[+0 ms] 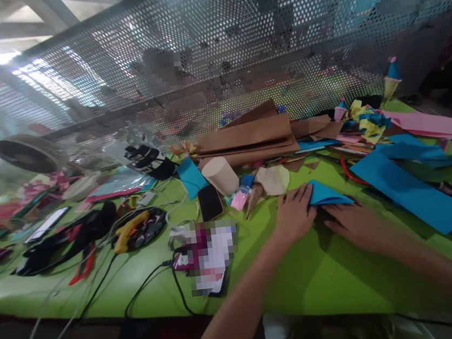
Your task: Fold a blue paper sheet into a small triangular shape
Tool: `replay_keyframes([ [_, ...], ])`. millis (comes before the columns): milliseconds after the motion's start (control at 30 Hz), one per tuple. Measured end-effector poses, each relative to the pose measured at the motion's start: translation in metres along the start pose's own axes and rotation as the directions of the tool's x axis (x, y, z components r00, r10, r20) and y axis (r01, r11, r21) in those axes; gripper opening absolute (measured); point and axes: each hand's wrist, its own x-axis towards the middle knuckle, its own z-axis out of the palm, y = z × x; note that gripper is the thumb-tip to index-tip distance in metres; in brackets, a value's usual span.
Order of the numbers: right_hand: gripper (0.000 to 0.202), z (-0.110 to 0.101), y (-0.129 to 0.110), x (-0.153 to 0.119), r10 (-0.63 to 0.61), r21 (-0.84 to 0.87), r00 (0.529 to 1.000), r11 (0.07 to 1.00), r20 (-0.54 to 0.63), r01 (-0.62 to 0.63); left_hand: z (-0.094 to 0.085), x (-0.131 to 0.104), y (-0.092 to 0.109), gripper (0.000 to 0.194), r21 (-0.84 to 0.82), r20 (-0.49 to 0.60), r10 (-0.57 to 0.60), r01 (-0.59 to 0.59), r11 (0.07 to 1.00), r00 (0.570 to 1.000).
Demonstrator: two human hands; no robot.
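A folded sheet of blue paper (327,194) forms a triangle on the green table. My left hand (296,213) holds its left edge, with the fingers close together and the thumb against the paper. At its lower right edge, my right hand (348,223) grips the paper; some of its fingertips are hidden by the fold. Left of my hands lie a beige scrap of paper (273,180) and a small brown paper cone (254,199). More blue paper (411,189) lies to the right of my right hand.
Brown paper (242,137) is stacked at the back by a perforated metal screen (195,42). A white roll (220,175) stands near a dark phone (210,202). Leftward are a yellow glue gun (131,232), trailing cables and orange-handled scissors (84,264). A paper cone figure (392,80) stands far right.
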Motion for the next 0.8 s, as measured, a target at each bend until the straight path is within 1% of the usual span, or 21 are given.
replay_keyframes([
  [100, 0.044, -0.002, 0.017, 0.000, -0.068, 0.029, 0.997, 0.997, 0.035, 0.067, 0.010, -0.001, 0.004, 0.066, 0.037, -0.044, -0.012, 0.014, 0.999, 0.999],
  [167, 0.045, -0.003, 0.030, -0.003, -0.106, 0.034, 0.992, 0.994, 0.061, 0.104, 0.014, -0.001, 0.005, 0.067, 0.048, -0.061, -0.018, 0.021, 0.999, 0.998],
  [267, 0.044, -0.004, 0.050, -0.014, -0.122, 0.009, 0.990, 0.993, 0.071, 0.122, 0.014, -0.001, 0.007, 0.067, 0.052, -0.075, -0.026, 0.030, 0.998, 0.997],
  [367, 0.045, -0.007, 0.063, -0.025, -0.147, 0.012, 0.987, 0.989, 0.066, 0.146, 0.013, -0.001, 0.008, 0.067, 0.048, -0.077, -0.033, 0.036, 0.998, 0.997],
  [500, 0.044, -0.012, 0.069, -0.031, -0.153, 0.048, 0.987, 0.987, 0.044, 0.151, 0.011, -0.002, 0.010, 0.067, 0.048, -0.090, -0.024, 0.028, 0.998, 0.996],
  [667, 0.041, -0.013, 0.067, -0.031, -0.110, 0.054, 0.993, 0.993, 0.040, 0.108, 0.012, -0.002, 0.010, 0.065, 0.063, -0.091, -0.012, 0.018, 0.998, 0.996],
  [800, 0.038, -0.011, 0.066, -0.032, -0.092, 0.070, 0.996, 0.993, -0.007, 0.092, 0.012, -0.002, 0.011, 0.063, 0.069, -0.091, -0.017, 0.023, 0.997, 0.996],
])
